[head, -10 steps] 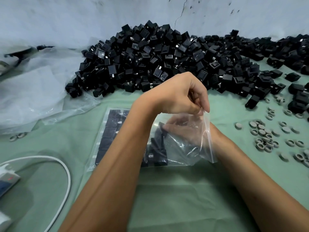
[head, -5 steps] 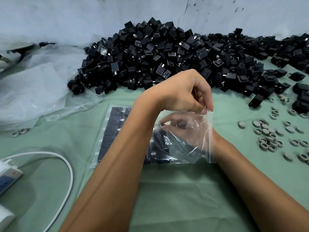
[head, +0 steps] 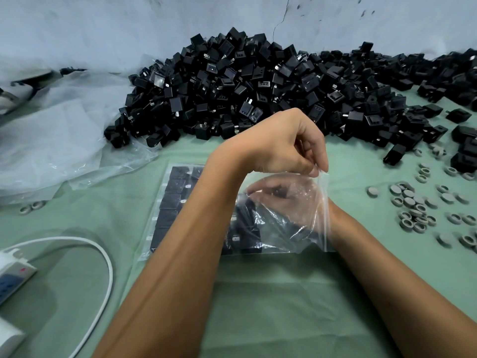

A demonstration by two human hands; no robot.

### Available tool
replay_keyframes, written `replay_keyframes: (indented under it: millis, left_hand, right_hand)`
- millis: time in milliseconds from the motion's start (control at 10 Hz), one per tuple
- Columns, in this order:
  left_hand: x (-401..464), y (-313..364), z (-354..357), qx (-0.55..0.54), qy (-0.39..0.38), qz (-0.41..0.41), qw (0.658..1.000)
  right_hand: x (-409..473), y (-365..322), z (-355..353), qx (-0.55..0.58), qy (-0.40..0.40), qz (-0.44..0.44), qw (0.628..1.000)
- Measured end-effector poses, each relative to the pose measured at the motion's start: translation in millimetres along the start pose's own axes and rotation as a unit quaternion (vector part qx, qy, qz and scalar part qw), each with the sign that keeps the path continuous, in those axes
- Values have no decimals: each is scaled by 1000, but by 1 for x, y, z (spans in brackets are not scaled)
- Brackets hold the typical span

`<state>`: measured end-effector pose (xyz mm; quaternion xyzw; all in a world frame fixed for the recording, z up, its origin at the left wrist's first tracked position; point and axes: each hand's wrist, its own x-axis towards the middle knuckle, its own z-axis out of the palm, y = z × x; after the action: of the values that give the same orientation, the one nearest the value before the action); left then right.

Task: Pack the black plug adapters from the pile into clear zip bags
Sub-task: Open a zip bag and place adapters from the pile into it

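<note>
Crinkled clear plastic forms the zip bag (head: 291,223), thin and glossy, lying flat on the matte green cloth (head: 271,293) just in front of the pile (head: 258,94) of blocky black plug adapters. Neat rows of adapters (head: 173,202) show through its far-left end. The left hand (head: 278,146) hangs above the bag's mouth, fingertips pinching the upper lip and lifting it. The right hand (head: 286,200) is inside the bag, seen through the film; it seems to grip a dark adapter, though the creases blur it. Grey rubbery rings (head: 415,210) lie scattered right of the bag.
</note>
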<state>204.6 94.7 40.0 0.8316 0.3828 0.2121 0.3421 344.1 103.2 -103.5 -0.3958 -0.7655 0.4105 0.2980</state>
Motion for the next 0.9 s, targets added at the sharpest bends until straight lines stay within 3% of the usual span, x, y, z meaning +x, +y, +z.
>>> replay_keyframes:
  millis: [200,300,400,500,600,700,800,900]
  left_hand:
    - [-1,-10,-1,-13,1,-2,1000]
    - [-3,-20,-4,-15,-5,-10,1000]
    - [-6,-31,-7,-23,-23,-24,999]
    - [-7,-39,-7,-42,-36,-50,997]
    - [-4,-43,-2,-46,-42,-64,996]
    - [-3,-43,2,-40,-43,-73,996]
    - [-11,-44,-6,-72,-26,-73,994]
    - [-26,-55,-28,-100,38,-98,989]
  right_hand:
    - [-6,-7,-11,47,20,9,999]
    - [-15,-31,-36,38,-21,-3,999]
    - [-21,-39,-56,41,-24,70,996]
    - [-24,-36,-70,41,62,145,987]
    - [-18,-35,-75,-34,199,184,962]
    - [0,-48,-76,-122,318,124,932]
    - [29,-69,-76,-183,323,57,927]
    - [62,-88,-64,-277,190,28,942]
